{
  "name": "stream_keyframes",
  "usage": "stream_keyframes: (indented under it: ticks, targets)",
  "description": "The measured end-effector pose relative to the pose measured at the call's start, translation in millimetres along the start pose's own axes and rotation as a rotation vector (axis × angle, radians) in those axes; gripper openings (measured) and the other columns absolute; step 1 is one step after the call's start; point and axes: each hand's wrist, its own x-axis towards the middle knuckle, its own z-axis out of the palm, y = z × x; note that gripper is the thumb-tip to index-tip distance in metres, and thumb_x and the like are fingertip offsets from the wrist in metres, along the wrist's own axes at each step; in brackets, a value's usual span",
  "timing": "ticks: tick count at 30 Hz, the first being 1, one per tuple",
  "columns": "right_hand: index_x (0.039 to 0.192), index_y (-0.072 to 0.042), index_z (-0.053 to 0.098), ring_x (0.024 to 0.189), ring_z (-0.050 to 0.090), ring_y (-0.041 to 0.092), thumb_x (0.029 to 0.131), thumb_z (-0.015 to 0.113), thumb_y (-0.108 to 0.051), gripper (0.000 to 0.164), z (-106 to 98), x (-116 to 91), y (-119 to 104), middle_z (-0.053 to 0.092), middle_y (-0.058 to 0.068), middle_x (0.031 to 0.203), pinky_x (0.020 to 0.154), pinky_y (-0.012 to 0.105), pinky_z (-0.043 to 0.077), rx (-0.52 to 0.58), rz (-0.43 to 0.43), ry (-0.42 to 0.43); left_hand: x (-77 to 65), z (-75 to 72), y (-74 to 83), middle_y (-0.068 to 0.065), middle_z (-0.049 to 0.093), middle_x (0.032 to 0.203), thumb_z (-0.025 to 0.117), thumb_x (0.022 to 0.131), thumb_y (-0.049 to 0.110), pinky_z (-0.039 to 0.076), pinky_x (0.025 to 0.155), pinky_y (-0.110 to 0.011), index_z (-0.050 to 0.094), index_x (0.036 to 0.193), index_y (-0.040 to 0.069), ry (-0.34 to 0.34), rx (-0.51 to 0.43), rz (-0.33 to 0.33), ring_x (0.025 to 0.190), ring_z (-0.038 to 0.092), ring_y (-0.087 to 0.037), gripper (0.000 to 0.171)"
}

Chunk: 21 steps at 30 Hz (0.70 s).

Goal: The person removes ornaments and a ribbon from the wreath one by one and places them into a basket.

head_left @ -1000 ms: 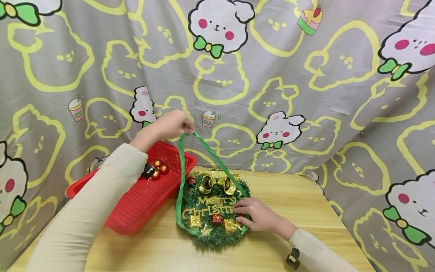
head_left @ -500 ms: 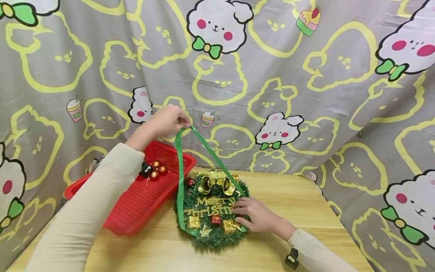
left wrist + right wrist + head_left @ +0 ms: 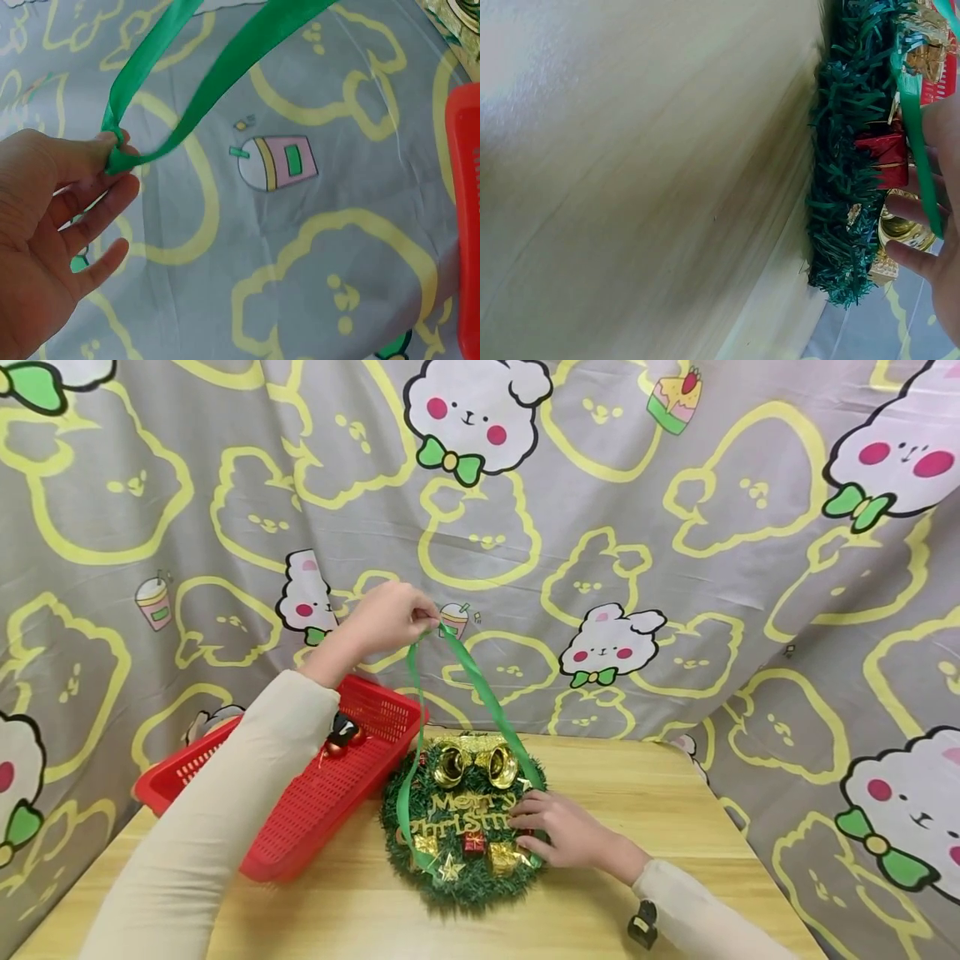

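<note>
A green Christmas wreath (image 3: pixel 459 883) with gold bells, small gift boxes and a gold "Merry Christmas" sign lies flat on the wooden table (image 3: pixel 675 827). A green ribbon (image 3: pixel 487 697) loops round it and rises taut to my left hand (image 3: pixel 431 617), which pinches the top of the loop high above the wreath. The left wrist view shows thumb and forefinger of that hand (image 3: pixel 116 154) pinching the ribbon (image 3: pixel 240 52). My right hand (image 3: pixel 525 827) rests with straight fingers on the wreath's right side. The right wrist view shows the wreath (image 3: pixel 847 187) edge-on, with the ribbon (image 3: pixel 915 150) crossing it.
A red plastic basket (image 3: pixel 300 810) stands left of the wreath, touching it, with a few small red and gold baubles (image 3: pixel 337 745) inside. A cartoon-print cloth (image 3: pixel 675 568) hangs close behind the table. Bare tabletop lies to the right and front.
My left hand has lifted the ribbon higher and a little to the right, drawing the loop tighter round the wreath. The right hand has stayed on the wreath.
</note>
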Motion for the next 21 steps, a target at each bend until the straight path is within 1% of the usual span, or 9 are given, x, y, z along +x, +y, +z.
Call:
stream_keyframes:
  ticks: [2, 5, 7, 9, 12, 14, 17, 21]
  targets:
    - [0.119, -0.013, 0.075, 0.116, 0.065, 0.021, 0.098, 0.067, -0.029, 0.028, -0.4, 0.0, 0.0, 0.073, 0.003, 0.121, 0.101, 0.041, 0.053, 0.006, 0.012, -0.013, 3.5, 4.3, 4.1, -0.009, 0.079, 0.094, 0.070, 0.095, 0.013, 0.054, 0.074, -0.040, 0.082, 0.100, 0.008, -0.007, -0.011, 0.008, 0.081, 0.071, -0.023, 0.014]
    - [0.120, -0.013, 0.075, 0.116, 0.065, 0.021, 0.098, 0.067, -0.029, 0.028, -1.9, 1.1, -0.6, 0.073, 0.002, 0.121, 0.102, 0.040, 0.053, 0.010, 0.018, -0.027, 9.0, 11.5, 10.3, -0.008, 0.079, 0.093, 0.069, 0.096, 0.013, 0.053, 0.069, -0.038, 0.082, 0.100, 0.008, -0.012, -0.022, 0.042, 0.077, 0.071, -0.021, 0.014]
    - [0.120, -0.013, 0.075, 0.116, 0.065, 0.021, 0.098, 0.067, -0.029, 0.028, -3.3, 1.8, -1.0, 0.073, 0.002, 0.121, 0.102, 0.040, 0.053, 0.008, 0.017, -0.032, 13.6, 15.8, 14.2, -0.008, 0.079, 0.093, 0.068, 0.097, 0.013, 0.054, 0.070, -0.037, 0.082, 0.100, 0.008, -0.010, -0.023, 0.061, 0.077, 0.071, -0.021, 0.015]
    - [0.121, -0.013, 0.075, 0.116, 0.065, 0.021, 0.098, 0.067, -0.029, 0.029, -4.9, 2.1, -1.1, 0.073, 0.002, 0.121, 0.102, 0.040, 0.053, 0.002, 0.016, -0.038, 18.5, 18.2, 18.2, -0.008, 0.079, 0.094, 0.067, 0.098, 0.014, 0.055, 0.073, -0.037, 0.081, 0.101, 0.008, 0.001, -0.031, 0.065, 0.079, 0.072, -0.021, 0.016]
    - [0.121, -0.013, 0.075, 0.117, 0.064, 0.020, 0.098, 0.066, -0.029, 0.029, -5.8, 2.2, -0.9, 0.073, 0.001, 0.121, 0.102, 0.039, 0.053, -0.014, 0.011, -0.047, 25.2, 17.4, 23.5, -0.009, 0.079, 0.094, 0.067, 0.098, 0.014, 0.056, 0.079, -0.038, 0.081, 0.102, 0.007, 0.047, -0.049, 0.048, 0.083, 0.072, -0.021, 0.016]
    - [0.121, -0.014, 0.075, 0.117, 0.064, 0.020, 0.098, 0.066, -0.030, 0.029, -5.4, 2.9, -1.0, 0.073, 0.001, 0.121, 0.102, 0.039, 0.053, -0.026, 0.004, -0.049, 28.3, 15.2, 25.8, -0.009, 0.078, 0.094, 0.067, 0.098, 0.014, 0.056, 0.079, -0.038, 0.081, 0.101, 0.007, 0.080, -0.065, 0.046, 0.083, 0.071, -0.022, 0.016]
    - [0.119, -0.014, 0.075, 0.116, 0.064, 0.020, 0.098, 0.066, -0.029, 0.028, -5.5, 3.8, -0.9, 0.074, 0.000, 0.119, 0.100, 0.039, 0.053, -0.042, -0.010, -0.041, 32.3, 11.9, 28.3, -0.010, 0.078, 0.094, 0.067, 0.097, 0.014, 0.056, 0.080, -0.039, 0.081, 0.101, 0.006, 0.127, -0.066, 0.060, 0.085, 0.072, -0.022, 0.016]
    - [0.117, -0.014, 0.076, 0.113, 0.064, 0.019, 0.096, 0.069, -0.028, 0.027, -4.3, 4.4, 0.0, 0.074, 0.000, 0.117, 0.098, 0.039, 0.054, -0.073, -0.033, -0.021, 35.6, 10.1, 29.8, -0.010, 0.078, 0.095, 0.067, 0.097, 0.014, 0.056, 0.081, -0.039, 0.080, 0.101, 0.005, 0.177, -0.039, 0.082, 0.086, 0.072, -0.024, 0.017]
